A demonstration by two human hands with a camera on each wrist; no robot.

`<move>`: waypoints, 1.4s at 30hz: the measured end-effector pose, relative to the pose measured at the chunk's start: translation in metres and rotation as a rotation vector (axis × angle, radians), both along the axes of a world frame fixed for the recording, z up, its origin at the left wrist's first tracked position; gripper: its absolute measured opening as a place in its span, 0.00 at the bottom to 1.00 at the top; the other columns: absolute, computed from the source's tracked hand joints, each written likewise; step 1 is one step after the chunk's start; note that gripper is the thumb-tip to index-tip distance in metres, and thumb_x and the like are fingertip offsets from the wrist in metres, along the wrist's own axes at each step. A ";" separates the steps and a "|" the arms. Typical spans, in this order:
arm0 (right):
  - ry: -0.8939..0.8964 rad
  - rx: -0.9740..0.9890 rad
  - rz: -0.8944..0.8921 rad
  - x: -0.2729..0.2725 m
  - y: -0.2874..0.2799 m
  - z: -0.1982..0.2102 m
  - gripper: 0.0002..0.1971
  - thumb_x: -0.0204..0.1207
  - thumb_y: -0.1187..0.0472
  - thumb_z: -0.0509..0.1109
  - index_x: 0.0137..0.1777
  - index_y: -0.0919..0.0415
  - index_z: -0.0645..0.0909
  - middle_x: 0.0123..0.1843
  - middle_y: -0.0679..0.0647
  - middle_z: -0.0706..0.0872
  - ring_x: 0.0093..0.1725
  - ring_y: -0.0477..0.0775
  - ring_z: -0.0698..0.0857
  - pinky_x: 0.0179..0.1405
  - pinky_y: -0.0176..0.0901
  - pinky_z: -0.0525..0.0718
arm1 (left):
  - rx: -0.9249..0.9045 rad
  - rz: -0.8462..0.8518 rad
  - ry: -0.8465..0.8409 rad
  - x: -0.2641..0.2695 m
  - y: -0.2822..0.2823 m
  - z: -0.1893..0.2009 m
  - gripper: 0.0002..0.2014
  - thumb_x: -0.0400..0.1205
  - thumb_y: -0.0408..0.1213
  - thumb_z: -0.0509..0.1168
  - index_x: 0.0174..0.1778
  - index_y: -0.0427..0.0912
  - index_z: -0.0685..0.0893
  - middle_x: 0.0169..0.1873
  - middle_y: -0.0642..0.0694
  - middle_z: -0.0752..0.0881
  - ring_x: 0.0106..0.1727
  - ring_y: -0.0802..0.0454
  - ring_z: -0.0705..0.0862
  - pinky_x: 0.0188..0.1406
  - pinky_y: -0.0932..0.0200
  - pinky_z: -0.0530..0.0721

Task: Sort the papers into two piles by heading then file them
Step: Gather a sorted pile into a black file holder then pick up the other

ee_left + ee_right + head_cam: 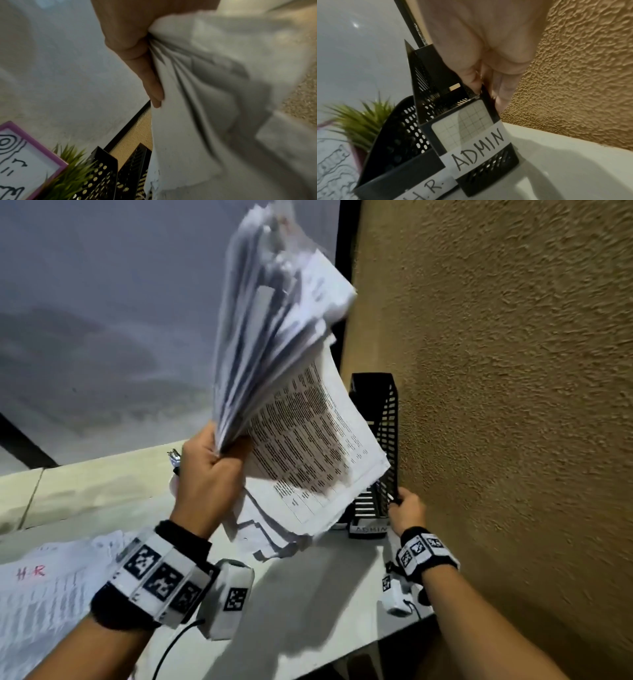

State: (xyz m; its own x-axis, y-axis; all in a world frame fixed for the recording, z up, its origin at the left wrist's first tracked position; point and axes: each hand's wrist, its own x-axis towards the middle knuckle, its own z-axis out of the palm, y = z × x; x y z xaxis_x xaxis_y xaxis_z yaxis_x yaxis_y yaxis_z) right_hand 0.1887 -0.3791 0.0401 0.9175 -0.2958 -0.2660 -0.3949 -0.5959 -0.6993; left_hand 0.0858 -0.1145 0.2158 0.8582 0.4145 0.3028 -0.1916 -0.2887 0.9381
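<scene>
My left hand (214,460) grips a thick stack of printed papers (294,412) by one edge and holds it up in the air, sheets fanned and drooping over the black file holders. In the left wrist view the thumb (150,81) presses on the bunched papers (214,94). My right hand (402,508) pinches the right wall of the black perforated holder labelled ADMIN (471,135), seen in the head view as the ADMIN holder (383,433) against the wall. Left of it stands the holder labelled H.R. (402,155). A second pile headed "HR" (41,587) lies on the table at lower left.
A rough ochre wall (513,371) runs close along the right, tight against the ADMIN holder. A green plant (361,121) and a pink-framed picture (34,155) stand behind the holders. The white table (325,604) ends near my forearms; a cable (171,652) hangs there.
</scene>
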 end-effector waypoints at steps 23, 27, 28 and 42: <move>-0.011 0.132 -0.254 -0.024 -0.003 0.026 0.14 0.79 0.62 0.64 0.54 0.75 0.82 0.52 0.69 0.86 0.44 0.63 0.82 0.42 0.46 0.77 | 0.248 -0.010 0.109 0.053 -0.127 -0.074 0.40 0.68 0.15 0.57 0.78 0.46 0.69 0.50 0.41 0.89 0.39 0.43 0.84 0.44 0.49 0.87; 0.288 0.914 -0.232 -0.025 0.009 0.039 0.37 0.71 0.27 0.61 0.55 0.62 0.85 0.47 0.60 0.89 0.44 0.62 0.88 0.47 0.56 0.87 | 0.210 0.037 0.120 0.057 -0.134 -0.082 0.40 0.68 0.14 0.57 0.78 0.44 0.70 0.49 0.40 0.89 0.33 0.46 0.79 0.38 0.56 0.82; 0.370 1.128 -0.182 -0.025 0.013 0.042 0.37 0.70 0.26 0.63 0.60 0.59 0.85 0.54 0.61 0.89 0.52 0.63 0.88 0.55 0.60 0.85 | 0.197 0.044 0.122 0.058 -0.136 -0.083 0.39 0.68 0.14 0.56 0.77 0.44 0.70 0.50 0.41 0.89 0.33 0.45 0.79 0.38 0.57 0.82; 0.403 1.291 -0.112 -0.015 0.013 0.040 0.12 0.68 0.71 0.67 0.48 0.70 0.89 0.57 0.67 0.87 0.56 0.66 0.86 0.64 0.65 0.76 | 0.384 0.026 0.197 0.087 -0.130 -0.026 0.29 0.71 0.35 0.63 0.70 0.51 0.70 0.57 0.48 0.85 0.52 0.44 0.85 0.53 0.49 0.84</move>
State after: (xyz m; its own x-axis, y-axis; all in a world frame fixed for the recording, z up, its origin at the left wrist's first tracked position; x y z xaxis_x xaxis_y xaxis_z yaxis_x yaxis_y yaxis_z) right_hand 0.1740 -0.3659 0.0803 0.6987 0.2996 -0.6497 -0.7054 0.4401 -0.5557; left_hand 0.1727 -0.2447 0.1901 0.9060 0.3255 0.2705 -0.0075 -0.6266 0.7793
